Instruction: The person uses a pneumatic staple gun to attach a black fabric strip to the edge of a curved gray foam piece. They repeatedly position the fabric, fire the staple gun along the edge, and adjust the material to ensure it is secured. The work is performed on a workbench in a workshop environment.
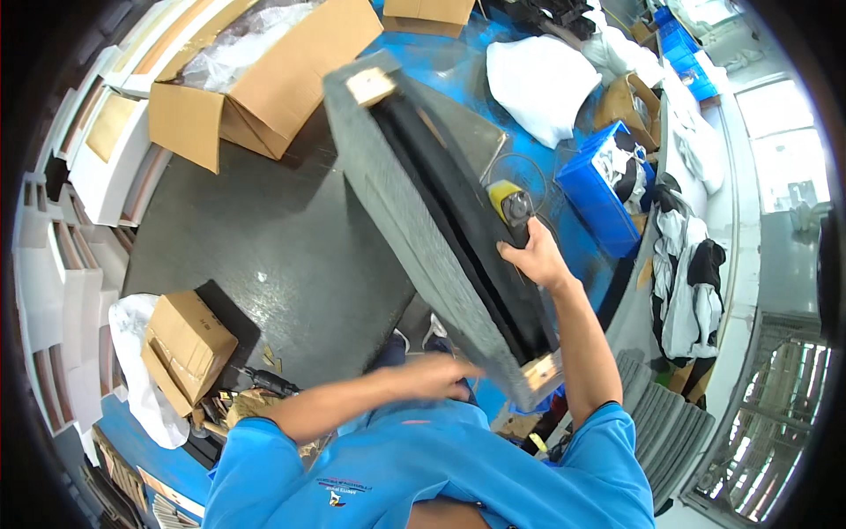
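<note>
A long upholstered panel (414,212) in grey fabric slants across the middle, raised above the floor. Its black-covered side (467,220) faces right, and a bare wooden block (370,86) shows at the far end, another wooden block (540,370) at the near end. My right hand (536,257) grips the panel's right edge, thumb on the black cover. Just beyond those fingers is a yellow and grey object (509,203), its kind unclear. Close to the near grey side is my left hand (441,377), smeared by motion; whether it touches the fabric is unclear.
A large open carton (273,79) stands far left, a smaller carton (189,344) nearer. White curved pieces (66,282) are stacked along the left. At right are a blue crate (608,189), a white sack (542,84) and stacked grey panels (656,428).
</note>
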Tool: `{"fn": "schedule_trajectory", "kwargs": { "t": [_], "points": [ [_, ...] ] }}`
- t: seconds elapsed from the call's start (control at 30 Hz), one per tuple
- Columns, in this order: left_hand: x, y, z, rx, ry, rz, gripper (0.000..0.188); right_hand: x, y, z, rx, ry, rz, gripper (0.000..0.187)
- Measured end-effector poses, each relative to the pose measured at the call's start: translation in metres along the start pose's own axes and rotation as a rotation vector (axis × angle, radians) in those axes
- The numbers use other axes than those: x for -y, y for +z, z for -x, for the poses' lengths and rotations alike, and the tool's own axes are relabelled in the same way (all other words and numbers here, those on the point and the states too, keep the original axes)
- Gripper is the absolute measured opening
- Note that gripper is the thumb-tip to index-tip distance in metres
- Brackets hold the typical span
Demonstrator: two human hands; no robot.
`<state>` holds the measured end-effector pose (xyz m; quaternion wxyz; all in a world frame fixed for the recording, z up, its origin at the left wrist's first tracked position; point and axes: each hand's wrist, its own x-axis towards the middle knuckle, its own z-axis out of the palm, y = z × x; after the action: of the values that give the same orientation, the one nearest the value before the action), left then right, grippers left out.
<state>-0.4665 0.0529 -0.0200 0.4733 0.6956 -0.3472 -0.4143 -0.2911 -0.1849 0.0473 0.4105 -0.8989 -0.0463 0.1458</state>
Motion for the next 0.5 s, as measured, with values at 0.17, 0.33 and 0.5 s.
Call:
{"fn": "schedule_trajectory", "kwargs": {
  "t": [0.17,0.33,0.5],
  "points": [
    [-0.063,-0.196,-0.011,-0.908,0.173,-0.865,0.052,0.003,-0.021,-0.006,0.216,-0.169,-0.017,0.083],
    [-0.01,-0.27,0.03,-0.486,-0.306,-0.983,0.052,0.033,-0.017,-0.05,0.309,-0.45,0.248,0.089],
    [0.0,-0.242,0.058,-0.616,-0.347,-0.958,0.03,0.055,-0.083,-0.087,0.306,-0.364,0.212,0.059]
  ]
}}
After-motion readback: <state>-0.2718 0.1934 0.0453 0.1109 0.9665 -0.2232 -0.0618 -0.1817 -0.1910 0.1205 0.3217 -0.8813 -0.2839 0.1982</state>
